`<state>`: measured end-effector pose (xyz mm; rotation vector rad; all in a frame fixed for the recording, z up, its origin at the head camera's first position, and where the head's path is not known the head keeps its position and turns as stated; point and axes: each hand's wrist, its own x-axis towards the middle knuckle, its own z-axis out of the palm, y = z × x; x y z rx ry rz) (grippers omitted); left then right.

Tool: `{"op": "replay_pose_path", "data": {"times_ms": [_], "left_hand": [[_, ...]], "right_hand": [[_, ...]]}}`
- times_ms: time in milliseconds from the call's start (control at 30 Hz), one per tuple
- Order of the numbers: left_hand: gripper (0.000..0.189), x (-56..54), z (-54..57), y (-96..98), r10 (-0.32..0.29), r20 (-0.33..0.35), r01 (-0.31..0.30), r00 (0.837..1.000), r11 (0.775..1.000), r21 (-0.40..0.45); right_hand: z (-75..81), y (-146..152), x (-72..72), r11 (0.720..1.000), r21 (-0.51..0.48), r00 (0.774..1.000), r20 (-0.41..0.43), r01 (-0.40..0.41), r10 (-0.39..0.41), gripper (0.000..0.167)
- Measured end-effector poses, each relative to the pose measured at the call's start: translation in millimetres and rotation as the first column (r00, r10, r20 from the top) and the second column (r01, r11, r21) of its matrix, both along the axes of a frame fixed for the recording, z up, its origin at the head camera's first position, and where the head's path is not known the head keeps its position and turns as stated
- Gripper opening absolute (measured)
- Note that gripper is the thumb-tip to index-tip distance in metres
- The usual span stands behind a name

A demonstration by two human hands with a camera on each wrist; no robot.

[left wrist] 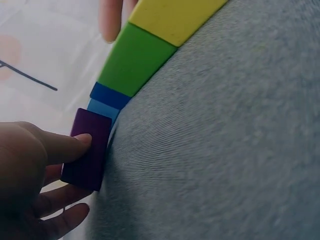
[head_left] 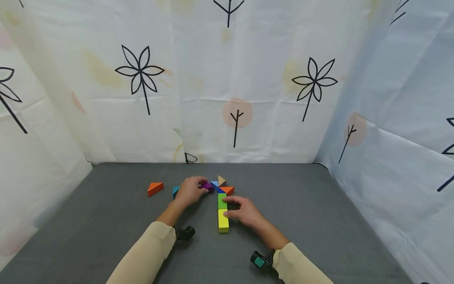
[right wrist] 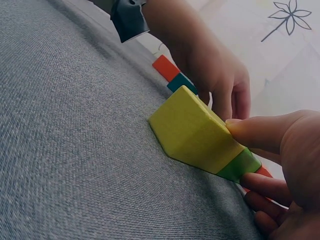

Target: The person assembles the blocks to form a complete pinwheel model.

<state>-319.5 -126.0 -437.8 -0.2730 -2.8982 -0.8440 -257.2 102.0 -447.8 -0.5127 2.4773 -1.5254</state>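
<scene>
A purple triangular block point(head_left: 207, 187) is pinched by my left hand point(head_left: 190, 191), the thumb lying on one face in the left wrist view. It sits just left of a light blue triangular block point(head_left: 214, 184) and a dark blue one point(head_left: 221, 190). A green block point(head_left: 222, 201) and a yellow block point(head_left: 223, 221) lie end to end in a line toward me. From the right, my right hand point(head_left: 244, 213) touches these two, thumb at the yellow and index finger at the green. Wooden-coloured point(head_left: 221, 181) and orange point(head_left: 227, 191) triangular blocks adjoin the blue ones.
Farther left lies another orange triangular block point(head_left: 155, 189). A teal block point(head_left: 175, 191) is partly hidden behind my left hand. Grey cloth point(head_left: 305, 228) covers the table, and patterned white curtains point(head_left: 262, 79) hang behind it and along both sides.
</scene>
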Motion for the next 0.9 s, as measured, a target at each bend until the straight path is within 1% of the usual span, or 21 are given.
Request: {"op": "replay_pose_path", "data": {"times_ms": [100, 300, 533, 733, 900], "left_hand": [[0.035, -0.5, -2.6, 1.4, -0.007, 0.008, 0.007, 1.000, 1.000, 0.008], [0.039, -1.4, -5.7, 0.9, 0.015, 0.039, -0.018, 0.999, 0.997, 0.073], [0.034, -3.1, -6.7, 4.6, 0.042, 0.042, -0.045, 0.998, 0.996, 0.077], [0.033, -2.6, -9.0, 9.9, 0.089, 0.057, -0.093, 0.994, 0.992, 0.090], [0.034, -2.9, -10.1, 12.5, 0.104, 0.036, -0.108, 0.994, 0.989, 0.101]], "right_hand": [[0.7, -0.6, -0.9, 1.000, 0.007, 1.000, 0.000, 0.005, -0.005, 0.042], [1.2, -1.0, -0.9, 1.000, 0.006, 1.000, 0.001, 0.004, -0.004, 0.042], [0.9, -0.1, -0.3, 1.000, -0.003, 1.000, -0.002, 0.006, -0.006, 0.042], [-0.4, 0.5, 0.4, 1.000, -0.016, 1.000, -0.008, -0.003, 0.003, 0.042], [-0.6, 0.7, -0.1, 1.000, -0.012, 1.000, -0.011, -0.007, 0.007, 0.042]]}}
